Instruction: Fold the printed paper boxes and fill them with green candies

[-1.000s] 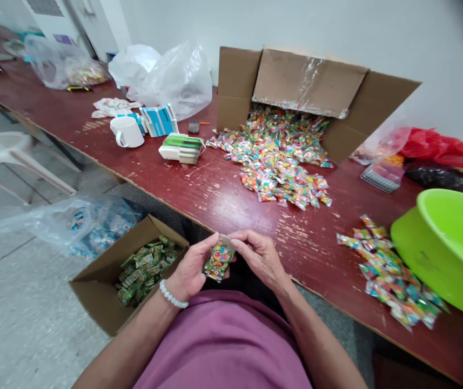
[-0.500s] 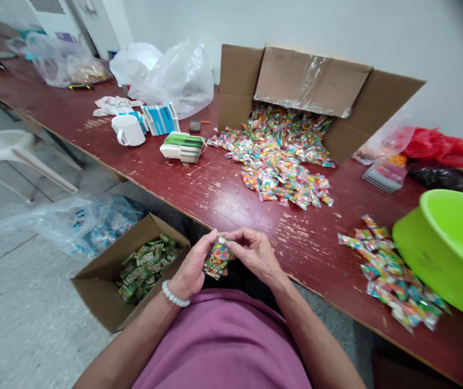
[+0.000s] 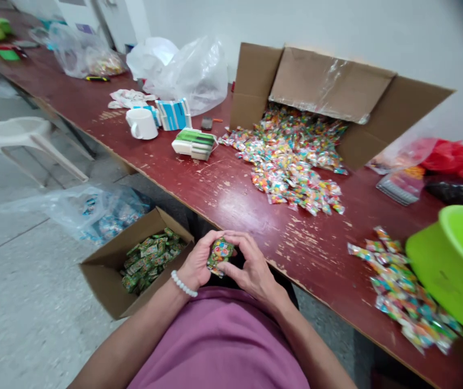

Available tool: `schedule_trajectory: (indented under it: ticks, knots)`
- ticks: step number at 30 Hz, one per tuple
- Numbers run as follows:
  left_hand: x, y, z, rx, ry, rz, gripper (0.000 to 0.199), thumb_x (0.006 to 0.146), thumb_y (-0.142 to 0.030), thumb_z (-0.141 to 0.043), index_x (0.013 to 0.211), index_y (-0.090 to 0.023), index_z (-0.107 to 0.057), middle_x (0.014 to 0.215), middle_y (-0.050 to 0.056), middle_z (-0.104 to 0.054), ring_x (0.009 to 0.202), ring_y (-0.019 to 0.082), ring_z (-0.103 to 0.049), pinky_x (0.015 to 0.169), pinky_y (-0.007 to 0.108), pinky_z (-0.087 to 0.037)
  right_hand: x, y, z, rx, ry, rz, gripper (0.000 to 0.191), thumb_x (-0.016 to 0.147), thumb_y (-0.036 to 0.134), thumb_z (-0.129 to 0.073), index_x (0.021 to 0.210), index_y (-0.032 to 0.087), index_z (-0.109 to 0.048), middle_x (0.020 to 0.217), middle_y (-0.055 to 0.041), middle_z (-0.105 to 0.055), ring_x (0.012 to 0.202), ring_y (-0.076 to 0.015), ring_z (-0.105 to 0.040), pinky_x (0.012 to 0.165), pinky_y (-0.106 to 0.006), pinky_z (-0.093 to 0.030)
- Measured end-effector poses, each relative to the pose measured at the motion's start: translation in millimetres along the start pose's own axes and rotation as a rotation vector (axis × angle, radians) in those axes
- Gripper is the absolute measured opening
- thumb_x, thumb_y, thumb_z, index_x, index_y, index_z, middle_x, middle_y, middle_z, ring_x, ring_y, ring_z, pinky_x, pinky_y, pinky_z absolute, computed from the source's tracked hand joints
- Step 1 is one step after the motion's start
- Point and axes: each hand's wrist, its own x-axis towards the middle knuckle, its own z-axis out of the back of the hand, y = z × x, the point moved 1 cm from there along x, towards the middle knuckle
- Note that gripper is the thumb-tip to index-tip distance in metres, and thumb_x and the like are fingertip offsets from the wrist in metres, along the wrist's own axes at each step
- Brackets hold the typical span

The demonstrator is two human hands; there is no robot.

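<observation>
A small green printed packet (image 3: 220, 254) is held between both hands in front of my body, near the table's edge. My left hand (image 3: 199, 262) grips its left side, with a pale beaded bracelet at the wrist. My right hand (image 3: 249, 265) curls round its right side, thumb on the lower part and fingers over the top. Left of my hands, an open cardboard box (image 3: 105, 273) on the floor holds many similar green packets (image 3: 150, 259). Wrapped candies (image 3: 292, 167) spill onto the table from a tipped cardboard box (image 3: 332, 81).
On the red table (image 3: 231, 200) stand a white mug (image 3: 144, 124), green-and-white cards (image 3: 194, 143), blue-and-white cards (image 3: 174, 114) and plastic bags (image 3: 199, 73). At right are a green basin (image 3: 450, 270) and a smaller candy pile (image 3: 405, 292). A white stool (image 3: 22, 129) stands at left.
My right thumb has moved from the packet's top edge to its lower part, and my right fingers now wrap round its top. The view has shifted slightly left.
</observation>
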Motion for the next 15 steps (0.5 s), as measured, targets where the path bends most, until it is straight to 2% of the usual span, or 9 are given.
schedule_trajectory:
  ticks: [2,3,5,7,10,13,15]
  knots:
    - [1,6,0.5,-0.041,-0.024,-0.011,0.018,0.088,-0.032,-0.060,0.082,-0.016,-0.067,0.062,-0.001,-0.067,0.048,0.012,-0.062,0.046,0.022,-0.050,-5,-1,-8,-0.227,0.039,0.020,0.076,0.075,0.039,-0.079,0.141,0.019,-0.046,0.142,-0.0184,-0.052,0.125,-0.0346,-0.052,0.101,-0.052,-0.045]
    - [1,10,1.0,-0.060,-0.036,-0.020,0.022,0.089,-0.035,-0.060,0.082,-0.016,-0.067,0.061,0.000,-0.067,0.048,0.012,-0.061,0.048,0.023,-0.050,-7,-1,-11,-0.345,0.046,0.027,0.085,0.072,0.039,-0.080,0.144,0.018,-0.042,0.143,-0.0203,-0.051,0.125,-0.0379,-0.051,0.101,-0.056,-0.044]
    - [4,18,3.7,-0.091,-0.069,-0.051,0.029,0.090,-0.040,-0.060,0.081,-0.013,-0.069,0.066,0.003,-0.069,0.053,0.014,-0.063,0.054,0.025,-0.052,-7,-3,-12,-0.525,0.047,0.060,0.082,0.072,0.033,-0.077,0.144,0.017,-0.043,0.136,-0.0207,-0.056,0.120,-0.0405,-0.053,0.097,-0.059,-0.043]
    - [6,24,8.9,-0.085,-0.068,-0.058,0.040,0.093,-0.049,-0.056,0.084,-0.012,-0.070,0.070,0.006,-0.071,0.058,0.015,-0.065,0.058,0.026,-0.052,-3,-6,-10,-0.582,0.054,0.126,0.070,0.074,0.031,-0.073,0.138,0.017,-0.049,0.126,-0.0188,-0.062,0.112,-0.0392,-0.057,0.093,-0.058,-0.044]
    - [3,25,19.6,-0.049,0.001,-0.067,0.041,0.093,-0.050,-0.056,0.091,-0.012,-0.071,0.077,0.007,-0.072,0.061,0.014,-0.065,0.061,0.025,-0.051,8,-11,-9,-0.430,0.087,0.188,0.064,0.075,0.039,-0.073,0.132,0.018,-0.053,0.116,-0.0160,-0.066,0.102,-0.0346,-0.061,0.087,-0.051,-0.050]
    - [-11,14,30.9,-0.052,0.054,-0.121,0.025,0.084,-0.037,-0.071,0.094,-0.014,-0.069,0.080,0.004,-0.072,0.064,0.013,-0.066,0.063,0.024,-0.051,17,-12,-18,-0.223,0.165,0.111,0.067,0.073,0.046,-0.077,0.131,0.021,-0.053,0.113,-0.0130,-0.066,0.097,-0.0303,-0.064,0.080,-0.045,-0.055]
    - [-25,0,38.4,-0.044,0.078,-0.167,0.025,0.079,-0.030,-0.075,0.097,-0.014,-0.068,0.084,0.005,-0.071,0.069,0.014,-0.068,0.065,0.024,-0.052,24,-9,-30,-0.119,0.238,0.047,0.077,0.074,0.047,-0.078,0.139,0.022,-0.046,0.121,-0.0131,-0.065,0.102,-0.0297,-0.065,0.083,-0.044,-0.056]
